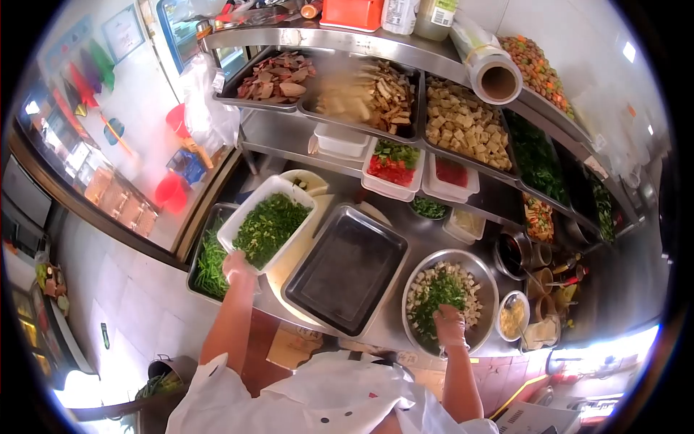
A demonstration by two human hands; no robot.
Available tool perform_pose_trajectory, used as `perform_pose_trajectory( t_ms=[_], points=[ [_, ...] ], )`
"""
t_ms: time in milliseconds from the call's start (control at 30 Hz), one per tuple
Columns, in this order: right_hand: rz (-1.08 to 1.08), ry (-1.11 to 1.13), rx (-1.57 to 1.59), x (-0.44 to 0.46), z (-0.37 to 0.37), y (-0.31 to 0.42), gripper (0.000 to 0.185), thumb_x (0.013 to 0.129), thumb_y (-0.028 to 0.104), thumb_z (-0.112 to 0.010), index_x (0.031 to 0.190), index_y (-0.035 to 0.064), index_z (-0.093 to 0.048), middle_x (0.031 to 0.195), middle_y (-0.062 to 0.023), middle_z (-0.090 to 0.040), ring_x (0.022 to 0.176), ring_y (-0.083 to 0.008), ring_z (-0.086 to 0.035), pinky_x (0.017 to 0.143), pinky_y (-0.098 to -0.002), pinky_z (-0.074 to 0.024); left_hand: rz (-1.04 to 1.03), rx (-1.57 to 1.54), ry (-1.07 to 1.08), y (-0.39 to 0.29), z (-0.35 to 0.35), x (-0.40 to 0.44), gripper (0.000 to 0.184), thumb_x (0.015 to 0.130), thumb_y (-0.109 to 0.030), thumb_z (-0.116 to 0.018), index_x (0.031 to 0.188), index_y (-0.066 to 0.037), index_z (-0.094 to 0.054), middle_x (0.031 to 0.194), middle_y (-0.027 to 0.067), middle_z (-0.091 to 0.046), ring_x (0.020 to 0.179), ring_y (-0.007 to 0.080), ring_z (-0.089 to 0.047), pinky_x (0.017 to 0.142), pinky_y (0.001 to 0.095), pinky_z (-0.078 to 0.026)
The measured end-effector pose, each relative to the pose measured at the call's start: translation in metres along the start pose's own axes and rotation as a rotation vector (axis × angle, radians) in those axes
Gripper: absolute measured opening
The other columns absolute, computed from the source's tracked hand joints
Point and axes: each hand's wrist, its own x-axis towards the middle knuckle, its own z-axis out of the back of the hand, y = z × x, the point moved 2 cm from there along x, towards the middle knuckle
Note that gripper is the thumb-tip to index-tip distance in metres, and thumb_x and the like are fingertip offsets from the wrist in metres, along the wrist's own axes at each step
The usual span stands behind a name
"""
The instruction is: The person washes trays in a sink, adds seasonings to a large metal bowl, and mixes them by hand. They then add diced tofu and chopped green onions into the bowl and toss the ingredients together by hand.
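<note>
My left hand (pixel 238 269), in a thin clear glove, grips the near corner of a white plastic tub (pixel 225 233). Chopped green herbs (pixel 269 226) fill the tub, which is tilted. My right hand (pixel 450 327), also gloved, reaches into a steel mixing bowl (pixel 489 278) at the right. Its fingertips are hidden among more chopped greens (pixel 438 298), so their closure cannot be made out. Pale diced cubes (pixel 470 307) lie around and under those greens. A dark metal tray (pixel 347 271) with nothing in it sits between my hands.
Behind the tub is a tray of green beans or similar greens (pixel 208 262). A shelf above carries trays of sliced meat (pixel 278 76) and tofu-like cubes (pixel 463 126). Small tubs of chopped peppers (pixel 390 166) stand below. A minced-garlic-like bowl (pixel 512 316) and sauce pots (pixel 512 253) flank the right side.
</note>
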Motion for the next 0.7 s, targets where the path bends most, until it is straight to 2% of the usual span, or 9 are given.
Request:
perform_pose_trajectory(
  t_ms=[67, 167, 267, 333, 433, 567, 600, 667, 700],
  points=[
    [0.099, -0.041, -0.093, 0.006, -0.007, -0.005, 0.032, 0.088, 0.025, -0.067, 0.112, 0.0027, -0.069, 0.11, -0.0169, -0.069, 0.103, -0.0347, -0.064, 0.093, -0.0431, -0.0487, 0.05, 0.184, -0.089, -0.006, -0.007, -0.012, 0.031, 0.084, -0.01, -0.059, 0.114, -0.001, -0.059, 0.099, 0.0111, -0.061, 0.087, 0.0256, -0.06, 0.076, 0.0415, -0.052],
    [0.274, -0.061, -0.215, 0.01, -0.012, -0.021, 0.032, 0.092, 0.026, -0.06, 0.111, 0.0017, -0.068, 0.107, -0.0152, -0.069, 0.1, -0.0351, -0.064, 0.092, -0.0436, -0.0485, 0.058, -0.013, 0.005, 0.009, -0.001, 0.0, 0.026, 0.087, -0.008, -0.057, 0.112, -0.002, -0.058, 0.098, 0.0104, -0.061, 0.088, 0.0256, -0.061, 0.078, 0.0405, -0.053],
    [0.1, 0.036, -0.078, 0.007, 0.001, -0.008, 0.029, 0.094, 0.023, -0.053, 0.108, 0.0018, -0.067, 0.108, -0.0139, -0.068, 0.103, -0.0331, -0.062, 0.092, -0.0425, -0.0488, 0.105, -0.077, 0.083, 0.022, 0.02, 0.007, 0.023, 0.09, -0.009, -0.057, 0.112, -0.003, -0.057, 0.101, 0.0098, -0.06, 0.092, 0.0251, -0.061, 0.08, 0.0399, -0.053],
    [0.17, 0.05, -0.068, 0.006, -0.002, -0.032, 0.027, 0.091, 0.019, -0.058, 0.111, 0.003, -0.065, 0.115, -0.0132, -0.066, 0.107, -0.0273, -0.062, 0.091, -0.0383, -0.05, 0.138, -0.156, 0.094, 0.017, 0.027, -0.004, 0.027, 0.092, -0.009, -0.056, 0.118, -0.002, -0.053, 0.106, 0.0103, -0.058, 0.099, 0.0248, -0.06, 0.085, 0.0403, -0.052],
    [0.18, 0.0, 0.03, 0.006, -0.006, -0.057, 0.035, 0.09, 0.022, -0.066, 0.119, 0.0024, -0.065, 0.111, -0.0122, -0.07, 0.102, -0.0208, -0.065, 0.09, -0.0325, -0.0502, 0.151, -0.207, 0.182, -0.003, 0.023, -0.014, 0.029, 0.095, -0.007, -0.052, 0.123, 0.001, -0.051, 0.11, 0.012, -0.057, 0.103, 0.0253, -0.058, 0.091, 0.0414, -0.051],
    [0.214, -0.033, 0.002, 0.013, -0.025, -0.096, 0.037, 0.089, 0.022, -0.068, 0.119, 0.0017, -0.065, 0.104, -0.0102, -0.071, 0.095, -0.0175, -0.065, 0.087, -0.0305, -0.0504, -0.006, -0.289, 0.254, -0.016, -0.028, 0.036, 0.032, 0.097, -0.007, -0.051, 0.127, 0.002, -0.048, 0.113, 0.0125, -0.056, 0.105, 0.0259, -0.057, 0.093, 0.0406, -0.05],
    [0.231, -0.043, -0.015, 0.014, -0.028, -0.101, 0.036, 0.089, 0.022, -0.068, 0.119, 0.0016, -0.065, 0.102, -0.0097, -0.071, 0.094, -0.017, -0.065, 0.086, -0.0304, -0.0504, -0.003, -0.314, 0.293, -0.031, -0.055, 0.035, 0.034, 0.095, -0.008, -0.056, 0.126, 0.0, -0.049, 0.114, 0.0115, -0.056, 0.106, 0.0255, -0.057, 0.092, 0.0402, -0.05],
    [0.208, -0.06, 0.068, 0.012, -0.028, -0.1, 0.036, 0.089, 0.022, -0.068, 0.118, 0.0017, -0.065, 0.101, -0.0099, -0.071, 0.094, -0.0176, -0.066, 0.086, -0.0304, -0.0505, 0.016, -0.306, 0.315, -0.044, -0.107, 0.059, 0.03, 0.088, -0.012, -0.068, 0.113, -0.004, -0.054, 0.104, 0.0084, -0.056, 0.096, 0.021, -0.057, 0.083, 0.035, -0.051],
    [0.19, -0.064, 0.097, 0.008, -0.025, -0.095, 0.036, 0.089, 0.022, -0.069, 0.118, 0.0019, -0.066, 0.101, -0.0099, -0.071, 0.094, -0.0179, -0.066, 0.086, -0.0304, -0.0505, -0.101, 0.048, 0.23, -0.059, -0.132, 0.057, 0.029, 0.087, -0.013, -0.07, 0.11, -0.005, -0.054, 0.099, 0.0078, -0.055, 0.091, 0.0197, -0.056, 0.079, 0.0334, -0.05]
  ],
)
